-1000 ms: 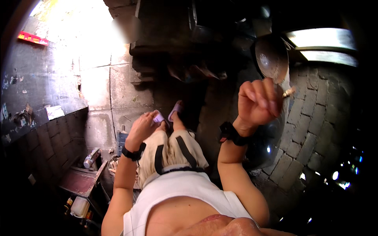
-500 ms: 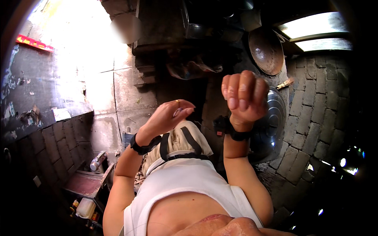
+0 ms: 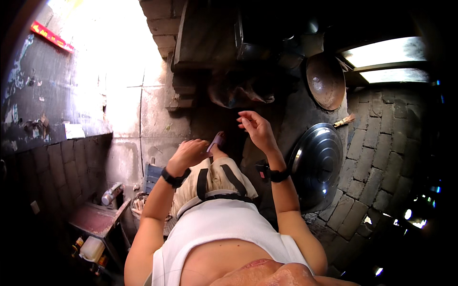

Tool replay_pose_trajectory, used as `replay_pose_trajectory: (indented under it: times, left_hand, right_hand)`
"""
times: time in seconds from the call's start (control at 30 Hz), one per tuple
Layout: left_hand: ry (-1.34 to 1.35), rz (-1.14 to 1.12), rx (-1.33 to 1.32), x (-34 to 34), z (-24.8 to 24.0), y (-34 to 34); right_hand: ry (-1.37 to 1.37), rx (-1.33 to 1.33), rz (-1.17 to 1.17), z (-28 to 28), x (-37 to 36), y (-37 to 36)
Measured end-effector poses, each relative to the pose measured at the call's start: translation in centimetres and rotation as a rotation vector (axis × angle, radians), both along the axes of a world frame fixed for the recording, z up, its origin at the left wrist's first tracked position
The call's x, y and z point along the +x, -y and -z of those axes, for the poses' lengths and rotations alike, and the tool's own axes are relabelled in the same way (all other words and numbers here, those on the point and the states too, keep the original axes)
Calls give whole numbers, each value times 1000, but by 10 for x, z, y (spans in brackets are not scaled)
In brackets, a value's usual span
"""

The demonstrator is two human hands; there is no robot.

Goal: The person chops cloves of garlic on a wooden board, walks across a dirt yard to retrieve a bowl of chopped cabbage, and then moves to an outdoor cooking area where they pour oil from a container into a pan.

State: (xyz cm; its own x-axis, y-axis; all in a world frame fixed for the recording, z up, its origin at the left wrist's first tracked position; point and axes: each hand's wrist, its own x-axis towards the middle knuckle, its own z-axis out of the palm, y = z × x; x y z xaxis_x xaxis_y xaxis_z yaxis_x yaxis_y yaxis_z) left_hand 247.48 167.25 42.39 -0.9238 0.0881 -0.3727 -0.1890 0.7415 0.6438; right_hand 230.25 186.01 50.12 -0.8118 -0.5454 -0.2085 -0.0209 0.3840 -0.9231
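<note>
Tabletop: dark grey, along my right side point(image 3: 305, 113); surface looks rough.
Lid: round metal lid point(image 3: 318, 162), ringed and shiny, lies on the tabletop to the right of the right hand, apart from it. Can't tell what it covers.
Wok: brown, bowl-shaped wok point(image 3: 326, 82), beyond the lid.
Brush: straw brush point(image 3: 344, 120), between wok and brickwork.
Right side of room: grey brickwork point(image 3: 367, 138), bright window panes point(image 3: 389, 52) above.
Left side: dark panel point(image 3: 52, 95) with red strip point(image 3: 51, 37) and white paper point(image 3: 74, 130); slab floor point(image 3: 162, 117) runs toward glare.
Lower left: small reddish table point(image 3: 93, 219), pale jug point(image 3: 92, 249) beneath.
Left hand point(image 3: 192, 153): fingers extended, nothing visible in it, above the trousers point(image 3: 214, 178).
Right hand point(image 3: 256, 129): loosely bent, released, I see nothing held.
Delta vs 0.5 s ago: right hand is lower and further left, uncurled from its fist, so the lid's near edge shows; left hand shifts left, exposing a purple slipper point(image 3: 216, 141).
</note>
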Motion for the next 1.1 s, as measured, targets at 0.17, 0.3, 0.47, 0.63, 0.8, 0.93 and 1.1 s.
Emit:
replay_pose_trajectory:
  times: [0.17,0.3,0.47,0.63,0.8,0.93,1.1]
  left_hand:
    - [-41,-225,-36,42,13,42]
    - [9,-291,-119,61,18,52]
    - [-41,-451,-82,51,10,35]
    - [23,-657,2,47,-10,12]
    - [44,-746,0,42,-7,1]
    - [46,-827,14,41,-10,-9]
    - [-19,-908,68,55,5,-23]
  right_hand:
    - [-575,468,8,12,-67,-39]
    - [-702,605,-53,19,-139,-28]
    - [-799,704,-61,56,-237,-12]
    - [-780,895,-246,64,-268,17]
    - [-566,1022,-315,67,-299,29]
    - [-842,1246,-499,62,-293,45]
    - [-1158,1393,-620,73,-288,50]
